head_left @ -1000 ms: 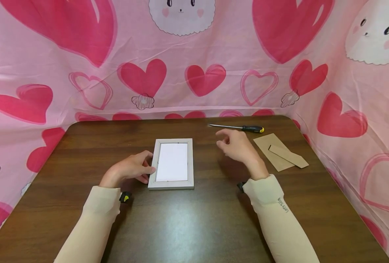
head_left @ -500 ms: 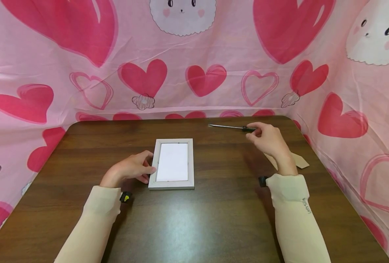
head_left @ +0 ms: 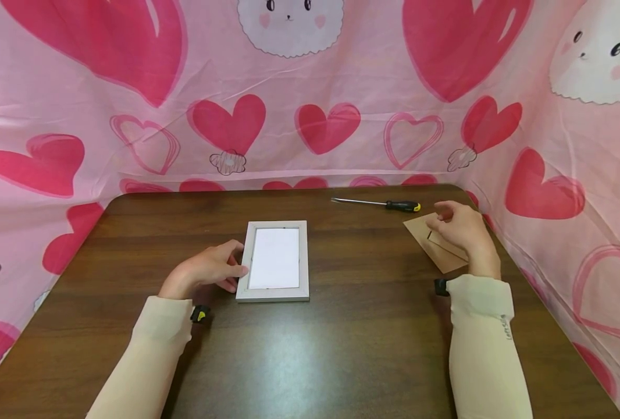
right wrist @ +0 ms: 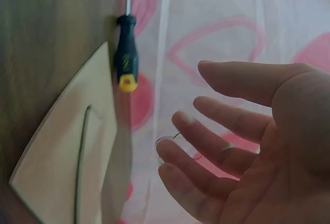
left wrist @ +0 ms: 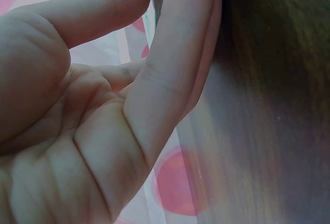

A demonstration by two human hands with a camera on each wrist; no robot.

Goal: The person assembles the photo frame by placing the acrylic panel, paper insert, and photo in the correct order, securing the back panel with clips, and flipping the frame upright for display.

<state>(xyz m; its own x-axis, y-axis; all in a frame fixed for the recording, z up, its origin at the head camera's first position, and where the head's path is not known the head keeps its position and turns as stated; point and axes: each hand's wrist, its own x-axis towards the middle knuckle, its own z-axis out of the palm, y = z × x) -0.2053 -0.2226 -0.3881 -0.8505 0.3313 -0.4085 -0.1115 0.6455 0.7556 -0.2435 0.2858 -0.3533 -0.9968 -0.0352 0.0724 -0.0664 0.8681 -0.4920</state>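
Observation:
A pale grey picture frame lies on the table, and a white sheet fills its opening. My left hand holds the frame's left side, with the thumb on top of the edge and the fingers along the outer side. In the left wrist view, thumb and fingers meet at the frame's edge, of which only a sliver shows. Over the brown backing board at the right is my right hand, fingers relaxed and apart with nothing between them. It partly hides the stand flap on the board.
A screwdriver with a black and yellow handle lies near the table's back edge, its shaft to the left. Pink heart-patterned cloth hangs behind and beside the wooden table.
My right hand has moved right, from beside the frame, past the screwdriver handle, to over the backing board. My left hand and the frame have stayed in place.

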